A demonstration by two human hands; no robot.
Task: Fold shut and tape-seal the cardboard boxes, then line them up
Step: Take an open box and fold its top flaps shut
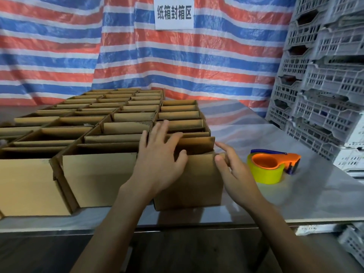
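Note:
A small brown cardboard box [194, 186] stands at the table's front edge, its top flaps up. My left hand [159, 154] lies over its near left top, fingers spread and straight on the flaps, thumb over the front rim. My right hand [234, 170] touches the box's upper right corner with thumb and fingers relaxed, not curled round it. Behind and to the left stand several rows of open cardboard boxes [118, 119]. A yellow tape roll in an orange and blue dispenser [272, 166] lies on the table, right of my right hand.
The shiny grey table [295, 198] runs to a front edge just below the box. Stacked white plastic crates [323, 85] rise along the right. A red, white and blue striped tarp [137, 56] with a white sign [174, 12] hangs behind.

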